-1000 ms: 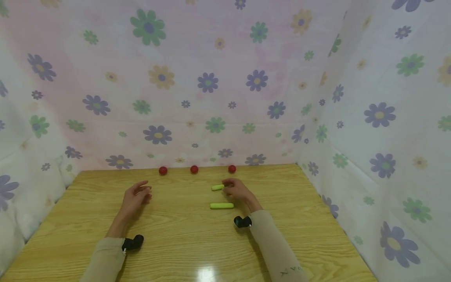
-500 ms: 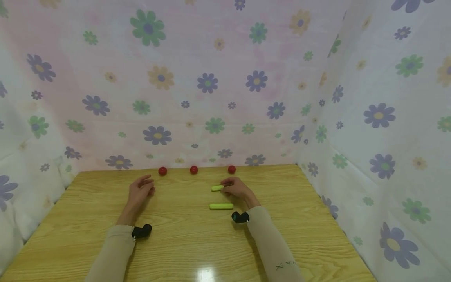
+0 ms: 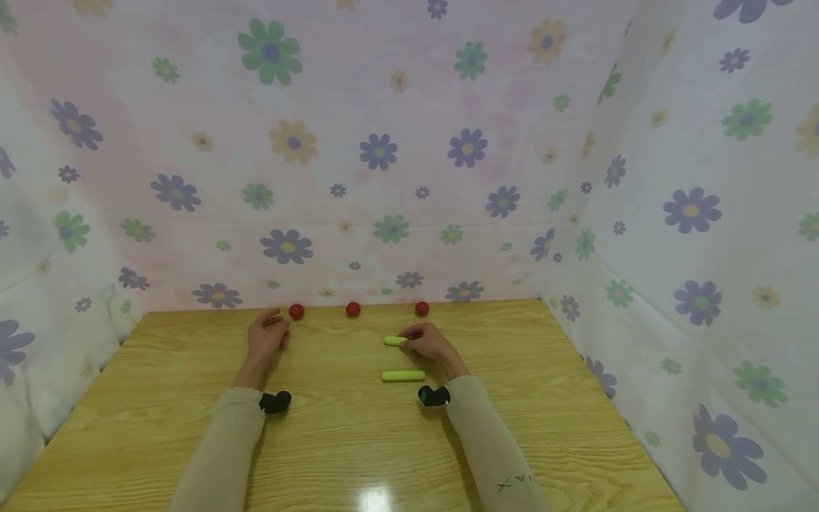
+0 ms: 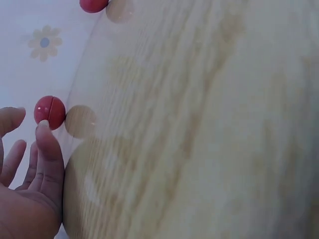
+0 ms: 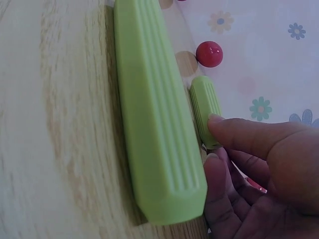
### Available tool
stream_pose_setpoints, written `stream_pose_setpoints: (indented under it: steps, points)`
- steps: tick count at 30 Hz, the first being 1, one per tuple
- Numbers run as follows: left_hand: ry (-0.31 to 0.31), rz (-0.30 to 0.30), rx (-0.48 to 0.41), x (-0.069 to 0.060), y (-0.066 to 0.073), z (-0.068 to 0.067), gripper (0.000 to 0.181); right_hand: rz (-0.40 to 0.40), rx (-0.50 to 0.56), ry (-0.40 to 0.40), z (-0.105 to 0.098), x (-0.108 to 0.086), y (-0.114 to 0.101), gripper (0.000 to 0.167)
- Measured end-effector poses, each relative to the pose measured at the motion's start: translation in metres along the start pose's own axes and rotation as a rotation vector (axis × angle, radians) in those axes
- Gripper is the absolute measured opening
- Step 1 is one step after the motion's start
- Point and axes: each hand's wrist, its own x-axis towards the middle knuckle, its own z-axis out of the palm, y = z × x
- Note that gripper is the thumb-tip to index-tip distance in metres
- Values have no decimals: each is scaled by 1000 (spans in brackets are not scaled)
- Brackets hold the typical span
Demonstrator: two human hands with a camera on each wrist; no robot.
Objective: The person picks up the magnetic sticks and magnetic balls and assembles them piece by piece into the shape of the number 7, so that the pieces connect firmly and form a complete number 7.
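Three small glossy red balls lie along the table's back edge: a left one [image 3: 296, 311], a middle one [image 3: 353, 309] and a right one [image 3: 422, 308]. My left hand [image 3: 269, 336] is just short of the left ball, fingers loosely spread and holding nothing. In the left wrist view a fingertip overlaps that seamed ball [image 4: 50, 112]; contact cannot be told. My right hand [image 3: 430, 342] pinches the right end of the farther light-green ridged stick [image 5: 205, 107], thumb on its near side. A second such stick [image 3: 403, 376] lies closer to me, parallel and untouched.
The wood-grain table [image 3: 345, 441] ends at a flower-printed cloth [image 3: 333, 213] hung behind it. More of this cloth [image 3: 691, 355] stands along the right side. Each wrist carries a black camera, as on the left wrist [image 3: 275, 402].
My left hand has moved forward and right, up to the left red ball. The right hand has shifted slightly left along the farther green stick. The balls stay in place.
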Motion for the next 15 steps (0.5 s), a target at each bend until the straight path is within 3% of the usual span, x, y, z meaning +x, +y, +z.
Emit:
stream_pose_setpoints:
  steps: [4, 15]
  points:
    - [24, 2, -2, 4, 3, 7, 57, -1, -1, 7, -3, -1, 0, 23]
    - [46, 81, 183, 11, 7, 20, 48, -12, -2, 18, -1, -2, 1, 24]
